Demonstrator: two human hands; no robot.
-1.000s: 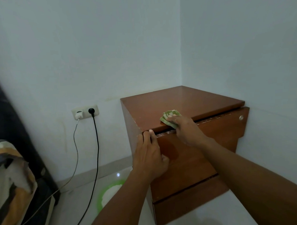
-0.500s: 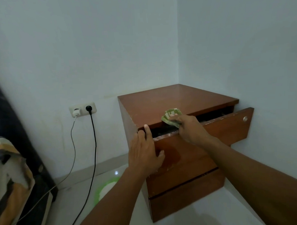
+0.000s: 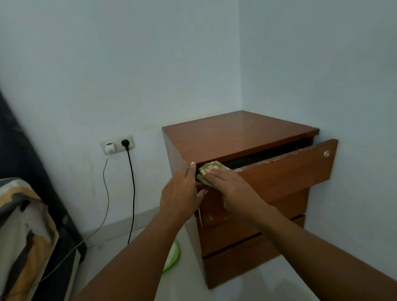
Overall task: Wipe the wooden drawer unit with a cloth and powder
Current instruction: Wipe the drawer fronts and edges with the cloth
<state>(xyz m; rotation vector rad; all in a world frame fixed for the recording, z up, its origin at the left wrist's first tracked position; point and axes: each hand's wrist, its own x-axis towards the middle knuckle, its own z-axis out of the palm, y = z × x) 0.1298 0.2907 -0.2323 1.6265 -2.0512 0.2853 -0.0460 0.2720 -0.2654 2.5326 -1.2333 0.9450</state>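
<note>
The brown wooden drawer unit [image 3: 237, 135] stands in the room's corner, its top drawer [image 3: 288, 172] pulled partly out. My left hand [image 3: 183, 191] grips that drawer's left end, with the index finger over the top corner and the thumb on the front. My right hand [image 3: 228, 185] holds a folded green cloth [image 3: 205, 172] against the drawer's top edge, right beside my left hand. The fingertips lie over the cloth. A small round knob [image 3: 326, 153] sits at the drawer front's right end. Two lower drawers are closed.
A green-rimmed round dish [image 3: 173, 254] lies on the white floor left of the unit, partly behind my left arm. A wall socket [image 3: 117, 144] holds a white charger and a black plug, with cables hanging down. A bed with a patterned cover [image 3: 15, 224] fills the left edge.
The top drawer has slid farther out. My right hand with the cloth has moved left along the drawer's top edge, up to my left hand.
</note>
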